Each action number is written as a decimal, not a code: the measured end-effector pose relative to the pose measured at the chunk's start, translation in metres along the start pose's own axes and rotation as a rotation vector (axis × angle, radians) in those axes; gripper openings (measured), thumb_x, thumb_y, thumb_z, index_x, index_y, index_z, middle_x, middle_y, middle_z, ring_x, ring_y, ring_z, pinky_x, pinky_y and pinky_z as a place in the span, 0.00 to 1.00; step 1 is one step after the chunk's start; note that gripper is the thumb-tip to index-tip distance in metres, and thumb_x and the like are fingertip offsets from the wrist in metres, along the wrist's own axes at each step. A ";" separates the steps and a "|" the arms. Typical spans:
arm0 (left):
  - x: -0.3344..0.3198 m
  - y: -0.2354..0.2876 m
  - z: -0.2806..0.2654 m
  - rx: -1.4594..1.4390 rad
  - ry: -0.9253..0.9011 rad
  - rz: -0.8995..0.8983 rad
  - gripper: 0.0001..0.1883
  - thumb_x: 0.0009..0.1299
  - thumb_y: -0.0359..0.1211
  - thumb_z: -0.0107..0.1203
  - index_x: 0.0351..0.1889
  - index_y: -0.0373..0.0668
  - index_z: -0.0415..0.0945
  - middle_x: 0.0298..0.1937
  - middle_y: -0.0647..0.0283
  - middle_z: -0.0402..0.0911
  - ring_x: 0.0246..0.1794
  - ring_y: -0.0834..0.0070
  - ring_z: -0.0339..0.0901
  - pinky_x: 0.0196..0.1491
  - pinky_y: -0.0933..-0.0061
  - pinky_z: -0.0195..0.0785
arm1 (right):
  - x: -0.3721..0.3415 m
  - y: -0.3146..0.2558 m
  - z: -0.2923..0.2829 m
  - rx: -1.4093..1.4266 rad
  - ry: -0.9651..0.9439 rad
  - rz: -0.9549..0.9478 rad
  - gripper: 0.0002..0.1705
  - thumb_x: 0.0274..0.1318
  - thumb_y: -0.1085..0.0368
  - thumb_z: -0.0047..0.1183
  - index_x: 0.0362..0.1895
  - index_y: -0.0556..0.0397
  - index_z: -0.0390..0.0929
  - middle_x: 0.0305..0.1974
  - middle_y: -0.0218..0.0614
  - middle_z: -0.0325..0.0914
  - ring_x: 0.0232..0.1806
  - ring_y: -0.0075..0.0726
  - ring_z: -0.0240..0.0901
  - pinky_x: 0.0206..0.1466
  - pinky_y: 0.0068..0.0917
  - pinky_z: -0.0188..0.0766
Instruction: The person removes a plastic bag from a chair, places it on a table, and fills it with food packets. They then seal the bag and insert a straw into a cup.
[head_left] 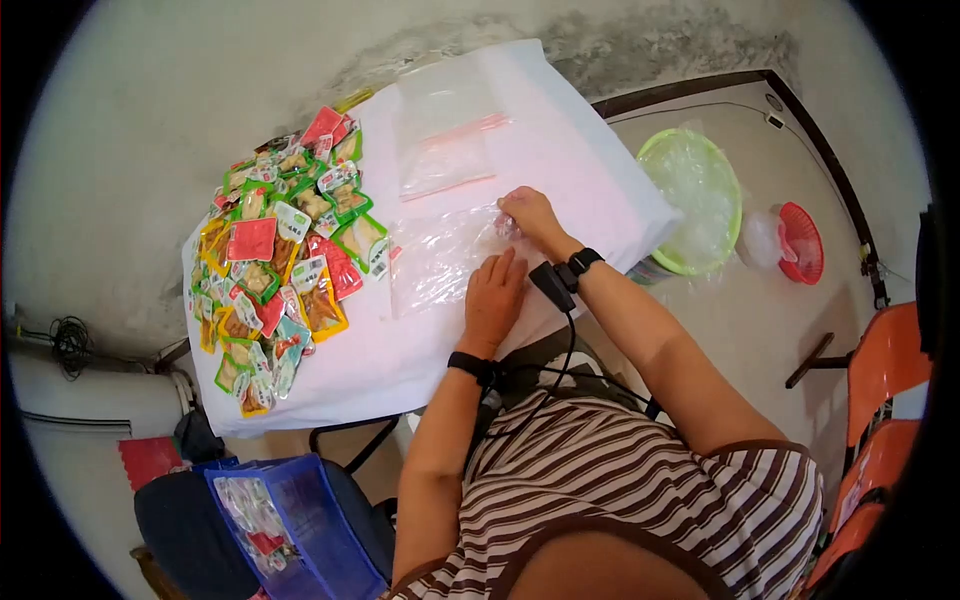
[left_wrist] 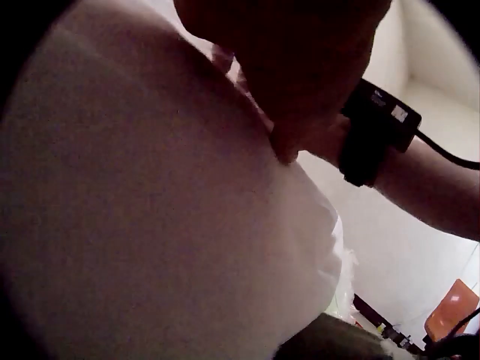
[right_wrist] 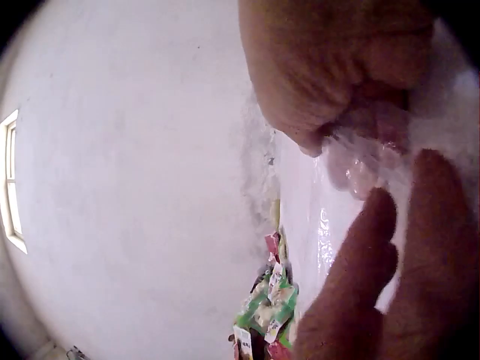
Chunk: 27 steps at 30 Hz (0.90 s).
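Observation:
A clear plastic bag (head_left: 432, 262) lies flat on the white cloth of the table in front of the person. At its right end the right hand (head_left: 532, 216) grips the bag's edge, with fingers curled. Through the film in the right wrist view, fingertips (right_wrist: 360, 176) show under the shiny plastic. The left hand (head_left: 494, 297) rests on the bag's near right corner, close to the right hand. In the right wrist view its thumb and finger stand apart beside the gathered film. The left wrist view is dark and shows mostly cloth.
More clear bags with red-edged tops (head_left: 450, 150) lie farther back on the table (head_left: 590, 150). Several colourful sealed food packets (head_left: 290, 250) are heaped at the left. A green-rimmed bin (head_left: 738, 205) and a red basket (head_left: 812, 245) stand right. A blue crate (head_left: 330, 520) sits on a chair.

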<state>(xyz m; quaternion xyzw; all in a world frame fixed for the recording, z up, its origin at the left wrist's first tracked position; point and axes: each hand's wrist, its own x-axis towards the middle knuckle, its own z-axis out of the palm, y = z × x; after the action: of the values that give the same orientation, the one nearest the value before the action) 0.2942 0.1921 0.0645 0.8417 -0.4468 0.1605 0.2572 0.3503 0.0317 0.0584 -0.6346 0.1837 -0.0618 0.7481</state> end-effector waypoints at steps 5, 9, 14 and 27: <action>-0.005 0.003 0.006 -0.104 0.078 0.168 0.09 0.57 0.30 0.57 0.35 0.41 0.78 0.48 0.60 0.75 0.48 0.61 0.72 0.46 0.65 0.68 | 0.006 -0.004 -0.002 -0.032 -0.023 -0.077 0.10 0.55 0.65 0.50 0.34 0.61 0.68 0.21 0.40 0.76 0.17 0.27 0.70 0.19 0.24 0.66; -0.017 0.006 0.005 -0.091 -0.034 0.222 0.08 0.58 0.30 0.55 0.36 0.42 0.78 0.48 0.60 0.75 0.50 0.59 0.72 0.47 0.64 0.69 | 0.004 -0.011 -0.001 -0.122 -0.065 -0.160 0.10 0.57 0.64 0.49 0.36 0.58 0.68 0.22 0.37 0.76 0.16 0.22 0.68 0.17 0.21 0.63; -0.004 -0.002 -0.019 0.042 -0.013 -0.183 0.25 0.60 0.35 0.55 0.57 0.46 0.68 0.63 0.54 0.63 0.66 0.51 0.55 0.60 0.43 0.51 | 0.028 0.012 -0.010 -0.293 -0.014 -0.505 0.13 0.53 0.65 0.51 0.40 0.59 0.69 0.29 0.42 0.77 0.25 0.40 0.75 0.29 0.34 0.72; -0.004 -0.006 0.000 0.348 -0.381 -0.309 0.31 0.68 0.43 0.45 0.68 0.48 0.52 0.72 0.56 0.46 0.72 0.54 0.40 0.64 0.36 0.35 | -0.081 0.040 -0.041 -1.053 0.219 -0.625 0.33 0.50 0.44 0.49 0.59 0.43 0.68 0.66 0.47 0.53 0.69 0.50 0.45 0.64 0.62 0.43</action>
<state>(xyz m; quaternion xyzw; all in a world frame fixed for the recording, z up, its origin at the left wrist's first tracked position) 0.2971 0.1982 0.0605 0.9461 -0.3194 0.0327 0.0417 0.2551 0.0272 0.0302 -0.9322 0.0708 -0.2438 0.2580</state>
